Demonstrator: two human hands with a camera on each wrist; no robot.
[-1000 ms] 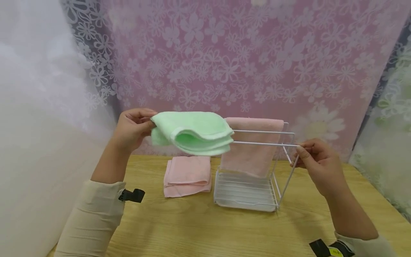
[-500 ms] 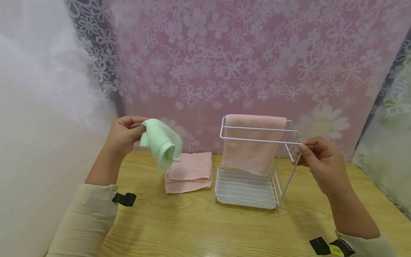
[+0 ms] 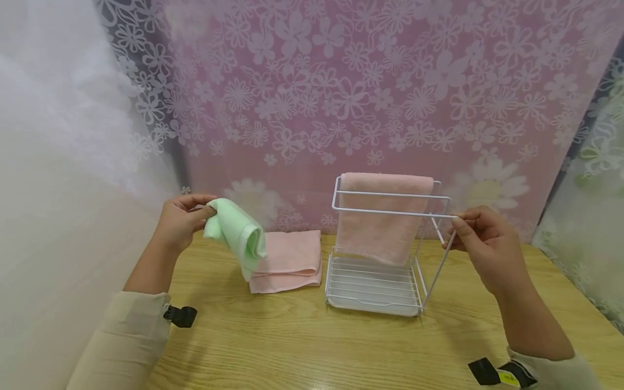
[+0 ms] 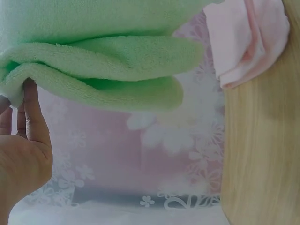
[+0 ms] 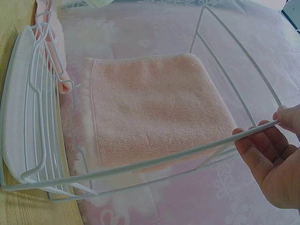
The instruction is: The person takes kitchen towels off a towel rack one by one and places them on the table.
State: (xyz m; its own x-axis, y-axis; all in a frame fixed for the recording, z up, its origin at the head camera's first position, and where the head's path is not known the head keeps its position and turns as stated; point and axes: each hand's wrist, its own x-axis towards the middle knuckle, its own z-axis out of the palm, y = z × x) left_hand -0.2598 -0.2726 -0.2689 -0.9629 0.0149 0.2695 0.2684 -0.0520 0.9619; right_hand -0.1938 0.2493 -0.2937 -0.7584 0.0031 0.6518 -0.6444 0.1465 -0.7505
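Left hand (image 3: pixel 179 221) has sunk, grip pinching green towel (image 3: pixel 238 232); right hand (image 3: pixel 489 249) pinches white rack (image 3: pixel 390 212).

Fingers (image 5: pixel 257 153) gripping white rack (image 5: pixel 164 157), pink towel (image 5: pixel 150 101)

Towel (image 3: pixel 238 230): mint | folded cloth (image 3: pixel 293 252): pink | rack (image 3: pixel 372 288): white | backdrop (image 3: pixel 312 130): pink, white-flowered

Folded light-green terry towel (image 3: pixel 238 234) hangs slanted from left hand (image 3: pixel 182 221); white wire rack (image 3: pixel 390 212) stands upright, held by right hand (image 3: pixel 489 248).
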